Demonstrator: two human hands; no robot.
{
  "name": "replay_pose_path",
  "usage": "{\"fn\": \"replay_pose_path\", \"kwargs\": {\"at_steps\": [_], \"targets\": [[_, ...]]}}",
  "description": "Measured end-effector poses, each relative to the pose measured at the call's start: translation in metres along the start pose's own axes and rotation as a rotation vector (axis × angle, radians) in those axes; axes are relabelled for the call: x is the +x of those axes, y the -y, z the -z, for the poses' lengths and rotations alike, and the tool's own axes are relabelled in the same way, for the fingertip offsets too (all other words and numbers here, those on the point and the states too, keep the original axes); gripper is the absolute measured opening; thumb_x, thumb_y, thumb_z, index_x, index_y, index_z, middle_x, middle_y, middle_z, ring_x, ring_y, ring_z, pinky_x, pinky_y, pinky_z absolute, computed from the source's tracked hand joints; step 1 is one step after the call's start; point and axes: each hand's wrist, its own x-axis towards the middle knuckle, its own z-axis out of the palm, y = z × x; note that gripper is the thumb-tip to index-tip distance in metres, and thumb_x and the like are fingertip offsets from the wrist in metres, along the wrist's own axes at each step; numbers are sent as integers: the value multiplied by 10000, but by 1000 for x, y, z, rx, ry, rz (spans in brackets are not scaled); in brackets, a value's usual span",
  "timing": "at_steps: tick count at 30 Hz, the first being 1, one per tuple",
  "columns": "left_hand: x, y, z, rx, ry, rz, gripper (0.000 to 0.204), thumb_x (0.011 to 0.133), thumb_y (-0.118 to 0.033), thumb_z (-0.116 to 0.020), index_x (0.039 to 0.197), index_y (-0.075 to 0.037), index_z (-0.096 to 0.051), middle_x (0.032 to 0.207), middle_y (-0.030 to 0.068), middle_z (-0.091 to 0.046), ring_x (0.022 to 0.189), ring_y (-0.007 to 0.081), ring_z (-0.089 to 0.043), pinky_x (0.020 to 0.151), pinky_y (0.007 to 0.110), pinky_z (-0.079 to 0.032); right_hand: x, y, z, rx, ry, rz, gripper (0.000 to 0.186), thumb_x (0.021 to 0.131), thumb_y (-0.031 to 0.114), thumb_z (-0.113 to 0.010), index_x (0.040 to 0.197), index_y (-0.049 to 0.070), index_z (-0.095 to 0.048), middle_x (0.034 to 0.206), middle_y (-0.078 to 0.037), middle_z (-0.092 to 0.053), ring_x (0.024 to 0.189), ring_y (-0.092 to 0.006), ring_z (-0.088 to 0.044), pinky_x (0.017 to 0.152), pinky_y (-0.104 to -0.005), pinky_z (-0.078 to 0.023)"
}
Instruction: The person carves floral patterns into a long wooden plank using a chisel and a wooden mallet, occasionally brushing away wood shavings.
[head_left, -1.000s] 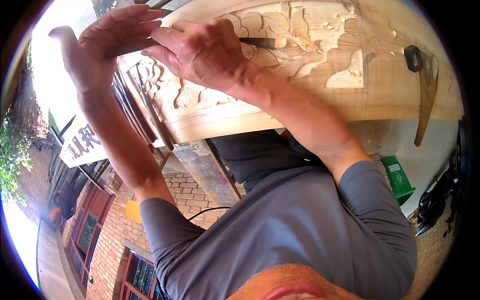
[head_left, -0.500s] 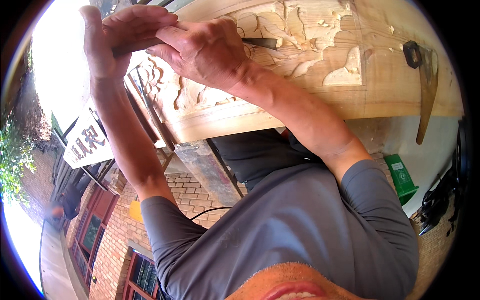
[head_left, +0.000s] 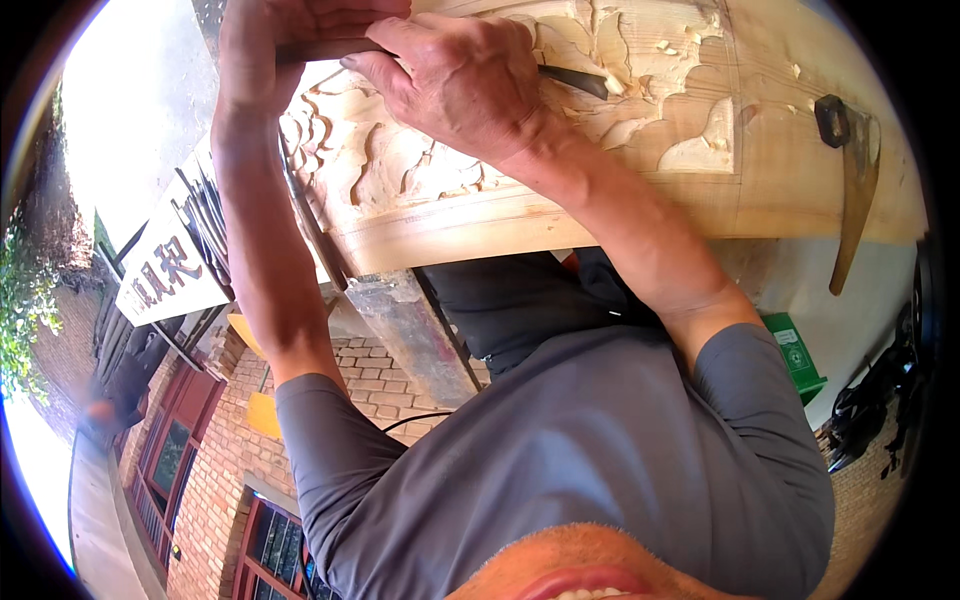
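Note:
My right hand (head_left: 465, 85) is closed around a carving chisel, fingers wrapped on its shaft. The chisel's dark flat blade (head_left: 578, 80) sticks out to the right, its edge at a curled shaving on the carved wooden panel (head_left: 660, 205). At the upper left, my left hand (head_left: 262, 55) has its palm against the butt of the handle, fingers stretched out along it; the top of this hand is cut off by the picture's edge. Leaf and scale shapes stand in relief on the pale panel, with loose chips lying about the cut area.
A hatchet-like tool (head_left: 852, 200) with a dark blocky head lies on the panel's right end. Several long thin tools (head_left: 205, 225) lie past the left end, by a white sign (head_left: 160, 285). A green bin (head_left: 795, 350) stands low right. A metal-faced support (head_left: 415, 325) is under the panel.
In the picture, both hands and the chisel have shifted right and slightly up together. The blade tip appears farther right along the carving, with a shaving curled at its edge.

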Motion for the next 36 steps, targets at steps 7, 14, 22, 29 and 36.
{"fn": "replay_pose_path", "kwargs": {"at_steps": [7,14,22,29,36], "targets": [[7,-3,77,-13,466,-292,1564,752,-1125,-59,1493,146,-591,1363,339,-718,1326,469,-695,1208,517,-515,4,8,2,42,-16,51,291,928,394,-862,832,136,-766,683,-72,-729,566,-241,-734,520,-409,-571],[-24,4,64,-104,540,-275,1489,820,-1083,-29,1417,125,-662,1358,311,-732,1250,442,-742,1110,486,-595,3,17,-7,84,-44,18,251,945,387,-836,897,146,-784,755,-70,-777,633,-251,-771,562,-404,-604],[11,4,65,54,518,-210,1434,849,-1067,-69,1387,113,-683,1343,285,-749,1250,408,-752,1136,473,-580,6,11,-5,68,-40,-33,251,935,360,-845,849,139,-763,714,-71,-754,599,-236,-750,529,-417,-575],[10,17,60,57,454,-263,1516,810,-1093,-50,1458,162,-600,1381,357,-701,1279,468,-716,1155,575,-542,-1,9,-3,79,46,-69,217,947,348,-854,920,139,-804,686,-58,-733,583,-262,-727,538,-392,-568],[-15,-15,35,-199,259,-554,1289,970,-977,-116,1143,107,-790,1085,309,-806,1020,446,-800,976,529,-638,13,17,9,94,94,-123,202,961,323,-825,949,135,-750,733,-106,-746,646,-286,-752,579,-436,-581]]}}
